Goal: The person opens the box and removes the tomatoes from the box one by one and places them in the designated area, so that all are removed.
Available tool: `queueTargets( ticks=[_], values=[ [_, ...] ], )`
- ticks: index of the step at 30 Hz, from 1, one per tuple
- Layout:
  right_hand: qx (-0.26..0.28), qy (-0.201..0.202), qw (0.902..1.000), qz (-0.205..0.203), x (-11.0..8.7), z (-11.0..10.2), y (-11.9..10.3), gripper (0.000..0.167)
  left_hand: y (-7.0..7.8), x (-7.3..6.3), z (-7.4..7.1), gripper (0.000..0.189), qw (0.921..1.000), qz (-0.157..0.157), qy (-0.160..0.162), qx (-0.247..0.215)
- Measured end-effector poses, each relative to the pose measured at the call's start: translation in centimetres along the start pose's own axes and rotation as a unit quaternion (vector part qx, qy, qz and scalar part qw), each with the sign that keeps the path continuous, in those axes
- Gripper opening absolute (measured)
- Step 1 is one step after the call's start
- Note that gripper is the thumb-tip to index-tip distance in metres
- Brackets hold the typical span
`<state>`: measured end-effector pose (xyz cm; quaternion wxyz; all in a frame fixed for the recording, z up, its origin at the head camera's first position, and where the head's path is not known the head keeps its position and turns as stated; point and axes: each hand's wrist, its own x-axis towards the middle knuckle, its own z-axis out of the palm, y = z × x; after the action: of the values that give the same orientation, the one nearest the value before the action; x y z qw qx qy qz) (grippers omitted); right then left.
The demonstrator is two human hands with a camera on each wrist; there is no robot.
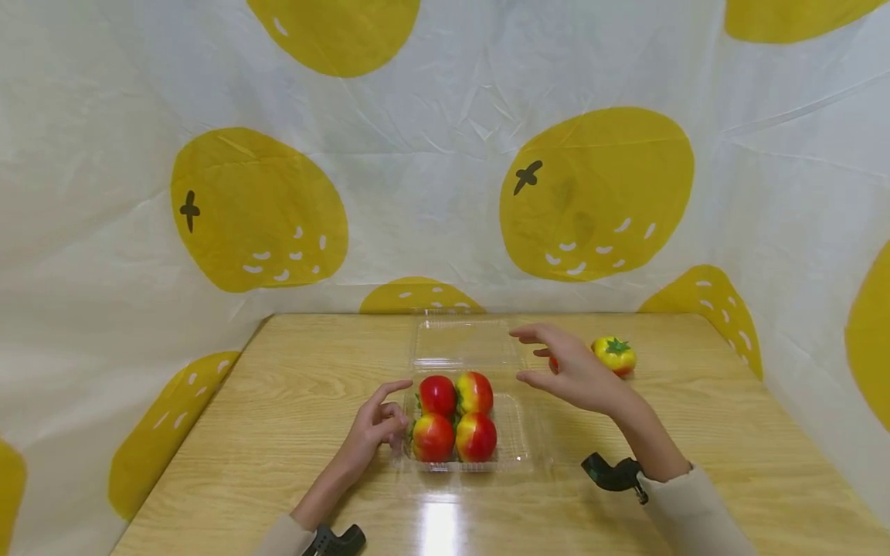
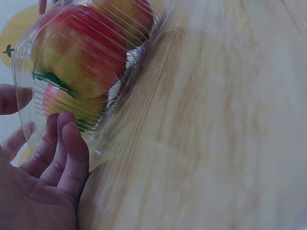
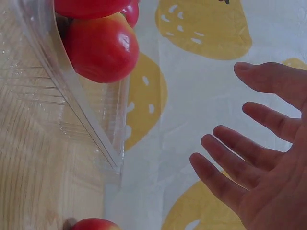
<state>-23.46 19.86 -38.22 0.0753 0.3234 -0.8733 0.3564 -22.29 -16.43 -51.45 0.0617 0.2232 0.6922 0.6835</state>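
Note:
A clear plastic clamshell box (image 1: 514,428) lies with its lid (image 1: 462,340) folded back. Its left part holds several glossy red-and-yellow fruits (image 1: 476,437) with green leafy tops, like tomatoes or persimmons. At the box's left side is my left hand (image 1: 371,428); its index finger reaches along the back left corner. In the left wrist view, bent fingertips (image 2: 69,127) touch the box's side wall. My right hand (image 1: 573,371) hovers right of the lid, thumb and fingers spread, holding nothing. A yellow-and-red fruit (image 1: 615,355) sits beyond it; another red one (image 1: 553,364) is mostly hidden behind that hand.
The box and fruits stand on a light wooden table (image 1: 313,371). White cloth (image 1: 417,193) printed with large yellow fruit surrounds the table at the back and sides. Dark wrist mounts (image 1: 612,472) sit on both forearms.

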Motion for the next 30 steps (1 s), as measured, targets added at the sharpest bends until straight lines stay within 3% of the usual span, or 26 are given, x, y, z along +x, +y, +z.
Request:
queueTargets(
  ticks=[10,30],
  values=[
    [-0.022,-0.081,0.9965,-0.005,1.9,0.2,-1.0,0.055,0.1,0.0,0.1,0.055,1.0000,0.000,0.000,0.000],
    [-0.045,-0.191,0.9803,-0.019,5.1,2.4,-0.6,0.048,0.1,0.0,0.0,0.055,1.0000,0.003,-0.005,-0.007]
  ],
)
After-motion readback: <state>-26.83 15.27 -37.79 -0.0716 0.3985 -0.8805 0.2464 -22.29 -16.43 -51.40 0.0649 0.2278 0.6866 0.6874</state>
